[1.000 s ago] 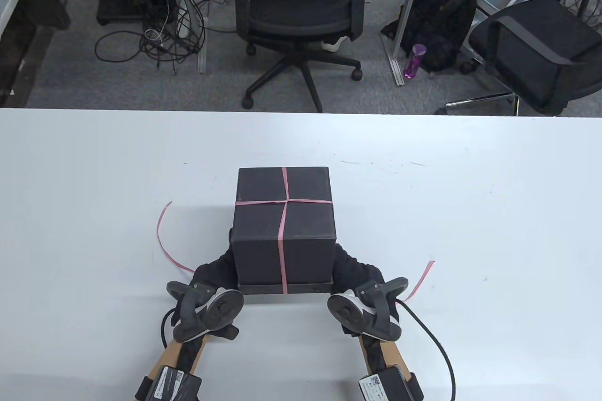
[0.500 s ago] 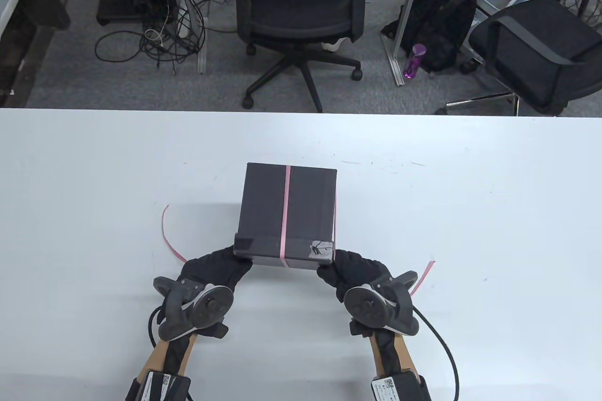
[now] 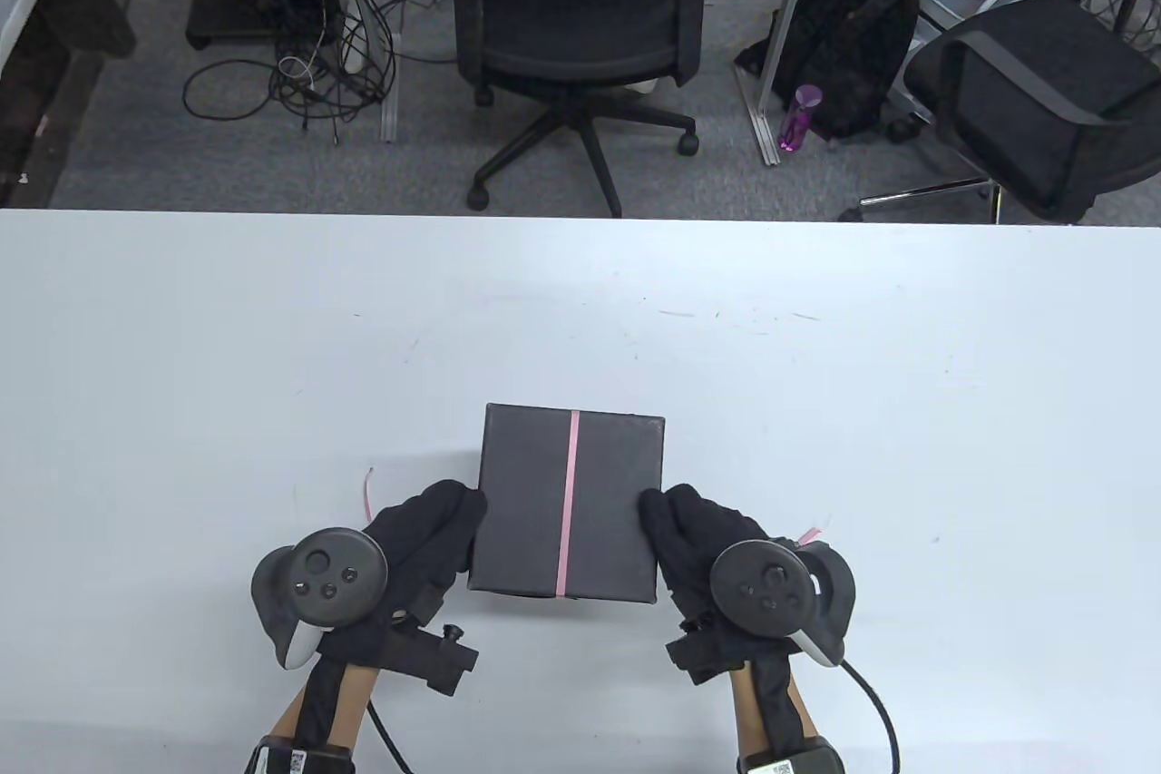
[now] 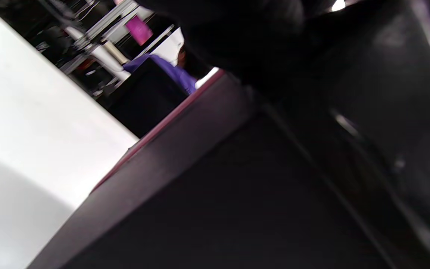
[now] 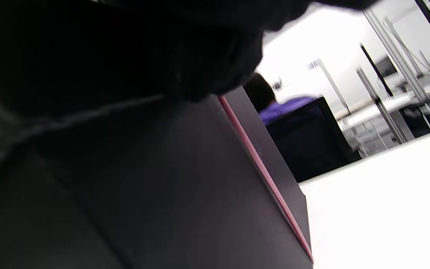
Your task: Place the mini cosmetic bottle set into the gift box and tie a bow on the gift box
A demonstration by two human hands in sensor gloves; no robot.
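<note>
Hands in black sensor gloves are flanking a dark gift box point(image 3: 567, 504) that is sitting near the front of the white bench point(image 3: 181, 338), one on each side. The left hand point(image 3: 419, 529) is lying against the box's left wall and the right hand point(image 3: 691, 531) against its right wall, fingers running forward along the sides; whether they are pressing flat or curling under the edges cannot be told from above, and both wrist views are showing little more than blurred glove and dark cardboard. A pink ribbon point(image 3: 568, 502) is running as a single line straight down the middle of the upward face, with short loose ends peeking out beside each hand. The two-sided hold is probably steadying the box squarely so the ribbon is staying centred while its ends are being gathered. The cosmetic bottle set is not visible anywhere and is presumably inside the closed box. No bow is showing on the face in view, so the tying appears to be unfinished.
</note>
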